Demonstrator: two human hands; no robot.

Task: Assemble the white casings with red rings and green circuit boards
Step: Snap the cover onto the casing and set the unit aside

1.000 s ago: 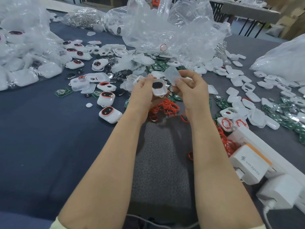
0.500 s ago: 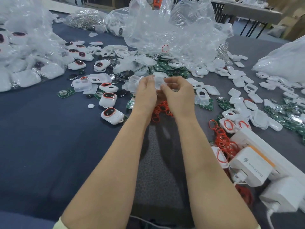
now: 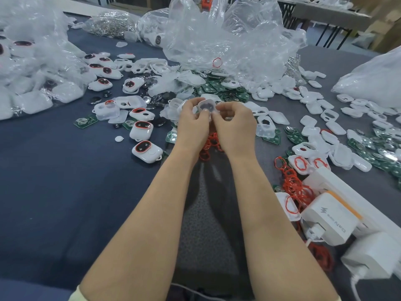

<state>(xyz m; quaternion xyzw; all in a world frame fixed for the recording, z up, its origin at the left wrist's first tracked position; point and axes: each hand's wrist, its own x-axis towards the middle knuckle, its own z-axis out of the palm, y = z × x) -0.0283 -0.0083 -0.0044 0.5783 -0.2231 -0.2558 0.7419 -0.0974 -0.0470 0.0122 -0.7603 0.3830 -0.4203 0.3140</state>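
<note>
Both hands pinch one white casing above the cloth-covered table.

The left hand and right hand meet over the table, fingers curled, tips gripping a small rounded casing of smooth, semi-translucent plastic with a dark oval opening. Thin red rings lie tangled directly beneath the hands. Flat green boards are heaped just beyond, against a crinkled clear bag. Glossy casings with red-rimmed windows sit to the left. A boxy white charger rests at right.
</note>
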